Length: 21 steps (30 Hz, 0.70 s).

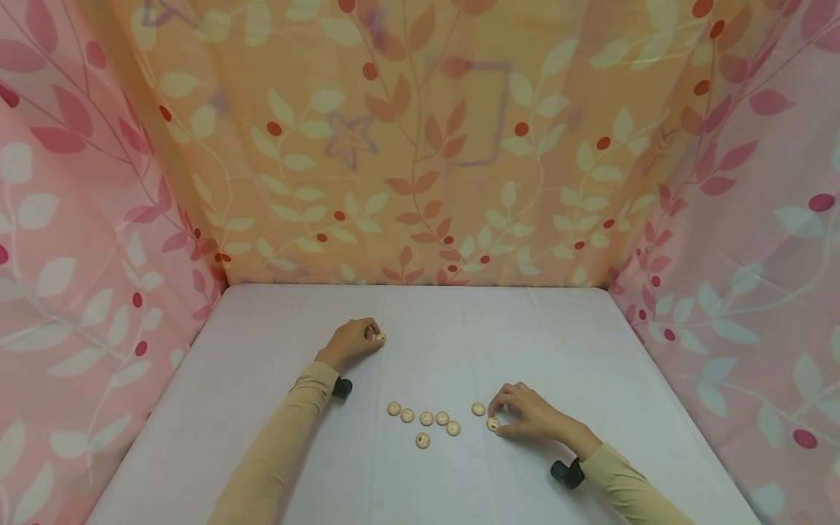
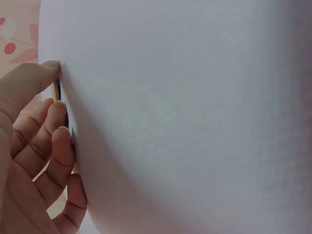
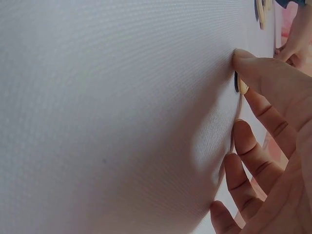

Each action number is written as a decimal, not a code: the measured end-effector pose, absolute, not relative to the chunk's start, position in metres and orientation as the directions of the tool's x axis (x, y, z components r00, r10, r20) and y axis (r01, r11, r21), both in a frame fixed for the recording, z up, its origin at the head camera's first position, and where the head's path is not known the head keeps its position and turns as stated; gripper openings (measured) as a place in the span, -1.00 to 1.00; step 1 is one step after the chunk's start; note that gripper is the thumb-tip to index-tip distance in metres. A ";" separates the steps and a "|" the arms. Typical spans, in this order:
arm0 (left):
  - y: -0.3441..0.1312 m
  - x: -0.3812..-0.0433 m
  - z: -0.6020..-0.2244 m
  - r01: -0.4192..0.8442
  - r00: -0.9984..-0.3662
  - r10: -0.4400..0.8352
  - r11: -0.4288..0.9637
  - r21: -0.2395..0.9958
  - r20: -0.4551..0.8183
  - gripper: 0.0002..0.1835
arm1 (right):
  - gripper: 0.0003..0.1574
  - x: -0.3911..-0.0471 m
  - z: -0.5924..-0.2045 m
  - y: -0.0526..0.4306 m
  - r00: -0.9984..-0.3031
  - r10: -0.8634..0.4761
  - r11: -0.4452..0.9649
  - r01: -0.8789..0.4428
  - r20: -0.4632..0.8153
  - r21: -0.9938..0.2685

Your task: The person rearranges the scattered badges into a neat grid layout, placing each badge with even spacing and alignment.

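Toward the back of the table, my left hand (image 1: pixel 353 341) pinches a small round wooden disc (image 1: pixel 380 337) with dark marks on its face. The left wrist view shows only a thin edge of this disc (image 2: pixel 55 91) between thumb and fingers, at the cloth. My right hand (image 1: pixel 530 414) holds another wooden disc (image 1: pixel 493 424) between thumb and index finger, down on the table. In the right wrist view, part of that disc (image 3: pixel 243 87) peeks out below the thumb. Just beyond the right fingertips lies a separate disc (image 1: pixel 478 409).
Several similar discs (image 1: pixel 426 418) lie in a loose row between the hands, with one disc (image 1: pixel 423 440) nearer the front. White cloth covers the table (image 1: pixel 315 467). Leaf-patterned curtains (image 1: pixel 420 146) enclose the back and both sides.
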<state>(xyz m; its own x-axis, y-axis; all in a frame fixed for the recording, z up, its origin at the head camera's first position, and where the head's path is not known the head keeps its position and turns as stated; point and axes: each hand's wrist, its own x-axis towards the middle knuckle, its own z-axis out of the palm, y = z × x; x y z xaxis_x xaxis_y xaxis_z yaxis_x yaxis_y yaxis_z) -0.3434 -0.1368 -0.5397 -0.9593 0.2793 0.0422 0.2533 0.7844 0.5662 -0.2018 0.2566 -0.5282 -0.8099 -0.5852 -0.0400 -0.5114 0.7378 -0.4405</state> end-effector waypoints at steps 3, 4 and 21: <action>-0.138 -0.342 -0.540 0.252 -0.959 0.282 0.784 0.568 0.035 -0.74 | -0.74 -0.202 -0.528 0.257 -0.810 -0.585 0.738 -0.510 -0.042 -0.443; -0.138 -0.342 -0.540 0.253 -0.958 0.283 0.784 0.567 0.036 -0.73 | -0.74 -0.202 -0.528 0.257 -0.810 -0.585 0.737 -0.509 -0.043 -0.444; -0.144 -0.322 -0.538 0.304 -0.943 0.328 0.761 0.573 0.066 -0.62 | -0.74 -0.201 -0.528 0.257 -0.814 -0.579 0.739 -0.503 -0.042 -0.448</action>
